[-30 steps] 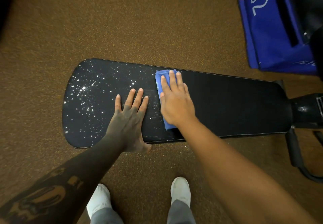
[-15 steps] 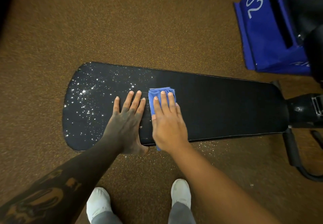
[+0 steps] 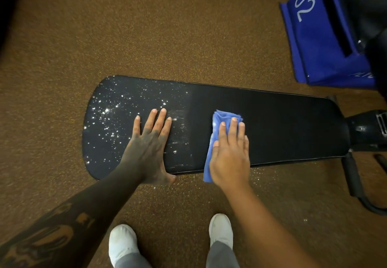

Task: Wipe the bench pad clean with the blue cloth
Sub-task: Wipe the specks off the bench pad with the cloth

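A long black bench pad (image 3: 282,125) lies across the middle of the view. Its left end is speckled with white powder and the right part looks dark and clean. My right hand (image 3: 230,152) presses flat on a folded blue cloth (image 3: 215,125) at the pad's middle, near the front edge. The cloth sticks out past my fingertips and hangs a little over the front edge. My left hand (image 3: 149,142) rests flat on the pad, fingers spread, at the edge of the powdered area, holding nothing.
Brown speckled floor surrounds the bench, with some powder scattered below the front edge. A blue padded piece marked "02" (image 3: 320,29) stands at the upper right. The black bench frame (image 3: 364,129) and a handle sit at the right. My white shoes (image 3: 221,230) are below.
My right hand has slid the cloth to the right along the pad, away from my left hand. Earlier it pulled the cloth from the far edge toward the front edge. The left hand stayed put.
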{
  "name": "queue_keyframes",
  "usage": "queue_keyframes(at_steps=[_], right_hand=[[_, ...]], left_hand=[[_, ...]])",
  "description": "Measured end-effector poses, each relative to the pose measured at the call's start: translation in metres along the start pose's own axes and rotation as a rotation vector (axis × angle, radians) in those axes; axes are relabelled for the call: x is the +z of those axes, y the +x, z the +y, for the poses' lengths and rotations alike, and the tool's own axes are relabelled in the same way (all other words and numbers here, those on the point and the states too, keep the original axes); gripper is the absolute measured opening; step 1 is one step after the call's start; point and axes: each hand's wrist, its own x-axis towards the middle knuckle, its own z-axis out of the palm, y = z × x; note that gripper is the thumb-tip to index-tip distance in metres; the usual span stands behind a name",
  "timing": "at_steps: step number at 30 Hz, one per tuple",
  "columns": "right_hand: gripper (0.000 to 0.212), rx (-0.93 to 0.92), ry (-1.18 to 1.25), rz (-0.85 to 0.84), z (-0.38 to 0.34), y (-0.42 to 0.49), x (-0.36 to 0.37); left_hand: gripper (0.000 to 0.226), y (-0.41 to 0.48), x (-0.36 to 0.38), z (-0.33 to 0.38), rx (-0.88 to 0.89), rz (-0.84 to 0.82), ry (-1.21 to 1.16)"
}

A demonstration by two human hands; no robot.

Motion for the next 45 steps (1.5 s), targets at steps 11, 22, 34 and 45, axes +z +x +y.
queue_keyframes(at_steps=[11, 22, 34, 45], right_hand=[[0.058, 0.017, 0.036, -0.005, -0.019, 0.001, 0.0], [0.056, -0.181, -0.056, 0.04, -0.051, -0.007, -0.015], [0.057, -0.238, -0.029, -0.076, -0.065, 0.042, 0.0], [0.059, -0.43, -0.077, -0.093, -0.088, 0.105, -0.004]], left_hand=[[0.157, -0.007, 0.001, -0.008, -0.019, -0.007, -0.016], [0.155, -0.015, 0.0, -0.019, -0.029, 0.005, -0.048], [0.157, -0.016, 0.005, -0.025, -0.034, 0.004, -0.093], [0.152, -0.024, 0.009, -0.031, -0.039, 0.002, -0.093]])
